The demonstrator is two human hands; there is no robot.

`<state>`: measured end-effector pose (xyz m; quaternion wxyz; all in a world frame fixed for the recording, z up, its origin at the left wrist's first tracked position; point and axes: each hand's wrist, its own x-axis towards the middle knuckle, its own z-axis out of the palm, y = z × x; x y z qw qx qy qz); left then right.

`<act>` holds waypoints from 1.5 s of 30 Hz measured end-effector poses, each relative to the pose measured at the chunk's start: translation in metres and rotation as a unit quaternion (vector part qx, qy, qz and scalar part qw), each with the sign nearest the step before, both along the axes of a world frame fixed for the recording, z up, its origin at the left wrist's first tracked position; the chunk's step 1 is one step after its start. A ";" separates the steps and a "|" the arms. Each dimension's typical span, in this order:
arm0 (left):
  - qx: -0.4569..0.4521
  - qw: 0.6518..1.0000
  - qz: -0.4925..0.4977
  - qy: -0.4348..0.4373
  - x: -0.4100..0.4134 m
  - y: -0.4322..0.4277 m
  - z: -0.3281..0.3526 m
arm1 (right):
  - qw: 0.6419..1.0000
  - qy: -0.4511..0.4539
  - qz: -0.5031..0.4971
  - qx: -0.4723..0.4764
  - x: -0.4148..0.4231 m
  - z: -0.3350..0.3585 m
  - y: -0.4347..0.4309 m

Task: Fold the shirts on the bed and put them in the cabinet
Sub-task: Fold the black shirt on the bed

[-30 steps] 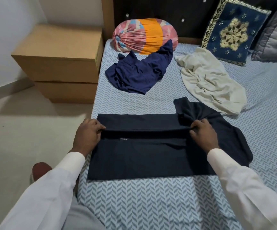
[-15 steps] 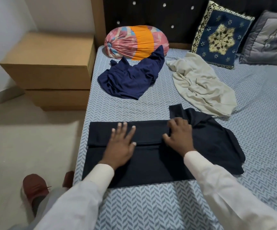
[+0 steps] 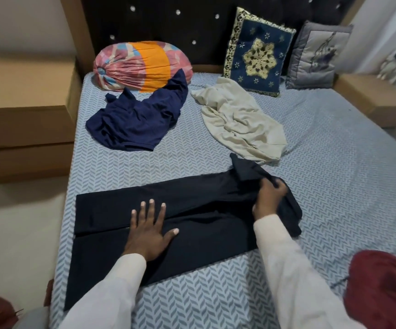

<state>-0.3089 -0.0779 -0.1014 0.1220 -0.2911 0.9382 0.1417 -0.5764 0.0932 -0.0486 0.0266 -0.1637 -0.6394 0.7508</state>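
On the near bed (image 3: 216, 293) I press the left hand (image 3: 148, 233) flat on the half-folded black shirt (image 3: 111, 217) while the right hand (image 3: 269, 194) grips its bunched right end, soft, light cloth I judge best taken by the edges, like the blue shirt (image 3: 137, 119) beyond.

The left hand (image 3: 148, 230) presses flat, fingers spread, on the half-folded black shirt (image 3: 204, 219) on the bed (image 3: 334, 186). The right hand (image 3: 269, 197) grips its bunched end at three o'clock. A navy shirt (image 3: 137, 119) lies at eleven o'clock, a cream shirt (image 3: 239, 119) at one.
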 end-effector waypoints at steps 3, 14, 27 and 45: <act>-0.007 1.000 -0.003 -0.014 -0.002 0.002 0.001 | 0.989 -0.052 -0.115 -0.076 0.010 -0.023 0.051; 0.011 0.999 0.004 -0.041 -0.005 0.004 0.009 | 0.878 0.011 0.221 0.425 -0.055 0.005 0.026; 0.014 0.999 -0.005 -0.041 -0.005 0.001 0.006 | 0.929 -0.094 0.181 0.310 -0.133 -0.007 0.003; 0.017 0.999 0.009 -0.030 -0.005 0.003 0.004 | 0.934 -0.140 0.244 0.219 -0.079 0.014 0.023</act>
